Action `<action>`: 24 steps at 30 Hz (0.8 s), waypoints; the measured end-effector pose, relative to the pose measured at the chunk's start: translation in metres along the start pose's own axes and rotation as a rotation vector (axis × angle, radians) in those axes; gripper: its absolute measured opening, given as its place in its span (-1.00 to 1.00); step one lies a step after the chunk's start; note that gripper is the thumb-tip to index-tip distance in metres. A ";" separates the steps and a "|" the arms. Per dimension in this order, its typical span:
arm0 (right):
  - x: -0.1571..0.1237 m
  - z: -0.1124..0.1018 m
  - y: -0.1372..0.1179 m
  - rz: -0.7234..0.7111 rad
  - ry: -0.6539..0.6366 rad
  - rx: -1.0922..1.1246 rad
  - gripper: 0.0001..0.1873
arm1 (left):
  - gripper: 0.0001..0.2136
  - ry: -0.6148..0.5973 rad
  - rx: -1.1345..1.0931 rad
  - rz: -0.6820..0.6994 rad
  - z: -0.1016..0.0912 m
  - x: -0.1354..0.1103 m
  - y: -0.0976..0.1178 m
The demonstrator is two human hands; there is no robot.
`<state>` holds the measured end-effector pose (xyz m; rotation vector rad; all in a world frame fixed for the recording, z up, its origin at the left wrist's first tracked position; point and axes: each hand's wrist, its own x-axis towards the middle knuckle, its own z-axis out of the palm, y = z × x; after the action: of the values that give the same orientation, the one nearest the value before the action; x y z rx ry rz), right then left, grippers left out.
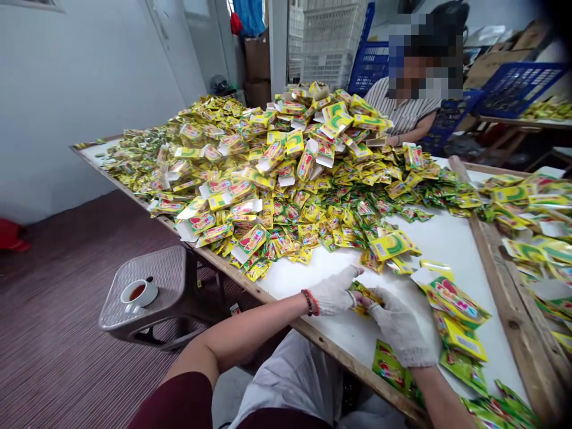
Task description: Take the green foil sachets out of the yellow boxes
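1. The white-topped surface (335, 271) has a raised wooden edge, which probably keeps loose packs from sliding onto your lap.
2. Across its far part spreads a heap of yellow cartons and sachets (286, 161), seemingly left there so that you and the person opposite can both reach it.
3. A wooden strip (504, 304) separates more cartons (543, 199) on your right, perhaps so the piles don't mix.
4. The plastic stool (172, 268) stands beside the surface, bearing a cup of drink (139, 293), likely to keep spills off the packs.
5. Your gloved left hand (333, 293) and gloved right hand (395, 325) meet over the bare near part, which gives you working room. The fingers of both are closed on small sachets (365, 291) between them; one left finger sticks out, apparently for finer control.
6. An open-flapped carton (456, 301) lies right of your right hand, within easy reach.
7. Green sachets (389, 366) lie near your right wrist, by the edge.
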<state>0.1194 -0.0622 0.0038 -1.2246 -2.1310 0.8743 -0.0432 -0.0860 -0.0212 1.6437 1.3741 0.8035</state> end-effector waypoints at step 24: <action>-0.006 0.006 0.037 0.155 0.012 0.071 -0.64 | -0.57 0.249 1.071 -0.132 -0.118 -0.063 0.019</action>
<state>0.1376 -0.0551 -0.0283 -1.3687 -1.9989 0.9970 -0.1493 -0.1262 0.0516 2.2184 2.2905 0.1441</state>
